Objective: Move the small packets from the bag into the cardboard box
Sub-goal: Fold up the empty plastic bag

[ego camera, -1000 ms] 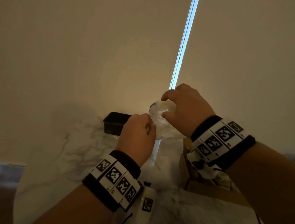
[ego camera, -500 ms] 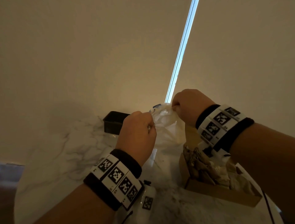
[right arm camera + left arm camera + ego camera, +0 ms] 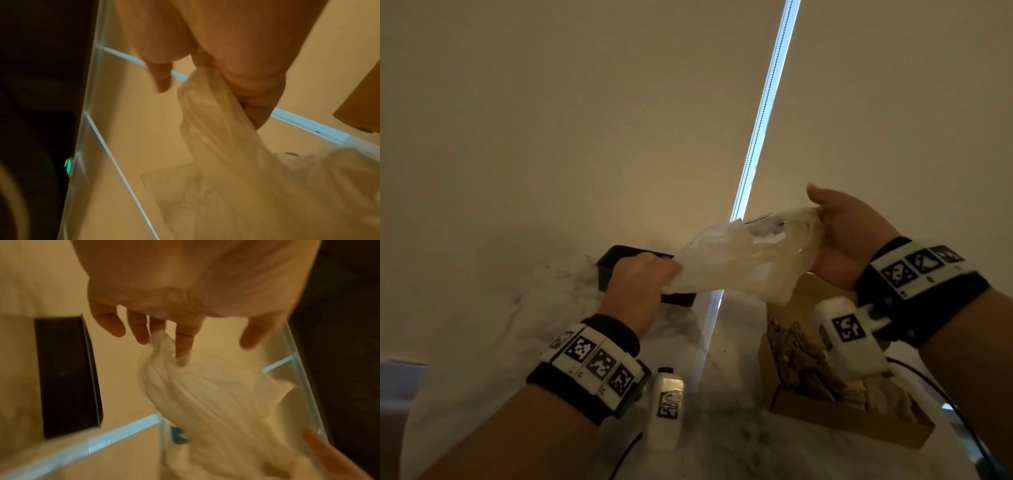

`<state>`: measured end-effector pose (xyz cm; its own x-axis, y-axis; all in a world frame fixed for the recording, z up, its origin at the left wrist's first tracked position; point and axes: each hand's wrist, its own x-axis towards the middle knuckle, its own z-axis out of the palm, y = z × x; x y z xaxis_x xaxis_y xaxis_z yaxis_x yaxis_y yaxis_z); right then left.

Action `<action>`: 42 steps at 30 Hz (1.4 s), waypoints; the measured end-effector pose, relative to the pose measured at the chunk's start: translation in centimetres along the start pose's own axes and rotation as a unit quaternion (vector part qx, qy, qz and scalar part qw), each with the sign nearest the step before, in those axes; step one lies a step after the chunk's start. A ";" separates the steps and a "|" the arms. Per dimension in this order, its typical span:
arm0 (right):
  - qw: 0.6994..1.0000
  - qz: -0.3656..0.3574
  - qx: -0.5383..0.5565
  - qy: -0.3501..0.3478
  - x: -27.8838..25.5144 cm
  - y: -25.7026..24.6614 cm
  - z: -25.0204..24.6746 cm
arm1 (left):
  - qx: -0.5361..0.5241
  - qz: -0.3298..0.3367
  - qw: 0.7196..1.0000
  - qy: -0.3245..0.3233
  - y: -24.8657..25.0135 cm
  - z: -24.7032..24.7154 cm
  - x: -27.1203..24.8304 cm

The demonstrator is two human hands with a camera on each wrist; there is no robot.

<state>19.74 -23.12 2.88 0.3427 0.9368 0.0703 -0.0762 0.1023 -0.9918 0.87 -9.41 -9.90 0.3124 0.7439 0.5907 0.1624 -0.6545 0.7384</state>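
A thin translucent plastic bag [image 3: 743, 260] is stretched in the air between my two hands, above the marble table. My left hand [image 3: 640, 277] pinches its left end; in the left wrist view the film [image 3: 164, 344] is caught between my fingers. My right hand [image 3: 839, 236] grips the right end, where the film [image 3: 207, 91] is bunched under my curled fingers. A dark-edged packet [image 3: 767, 224] shows faintly through the bag. The open cardboard box [image 3: 852, 425] lies below my right wrist, with crumpled brown paper and packets inside.
A black rectangular tray [image 3: 616, 263] stands at the back of the white marble table [image 3: 482, 342], just behind my left hand. Closed beige blinds with a bright vertical gap [image 3: 763, 113] fill the background. Wrist cameras [image 3: 666, 407] and a cable hang under both forearms.
My hands have pulled apart, the right one going up and to the right with its palm turned towards me. The bag is now stretched wide between them, and more of the box is uncovered.
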 end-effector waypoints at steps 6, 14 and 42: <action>0.935 -0.148 -0.302 0.110 0.4 1.0 1.1 | 0.087 -0.083 0.993 -0.014 0.2 0.5 -0.3; 0.977 -0.138 -0.162 0.026 1.4 1.7 1.3 | 0.000 -0.018 0.996 -0.085 1.0 1.8 -1.2; 0.570 -0.413 -0.693 0.156 -1.2 2.1 6.1 | 0.090 0.063 0.993 0.031 1.9 1.5 -1.4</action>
<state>13.49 -21.97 1.35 -0.1074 0.6338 0.7660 0.9707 -0.0997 0.2185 2.20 -11.86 -9.83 0.2825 0.6584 0.6976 0.2930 -0.7517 0.5908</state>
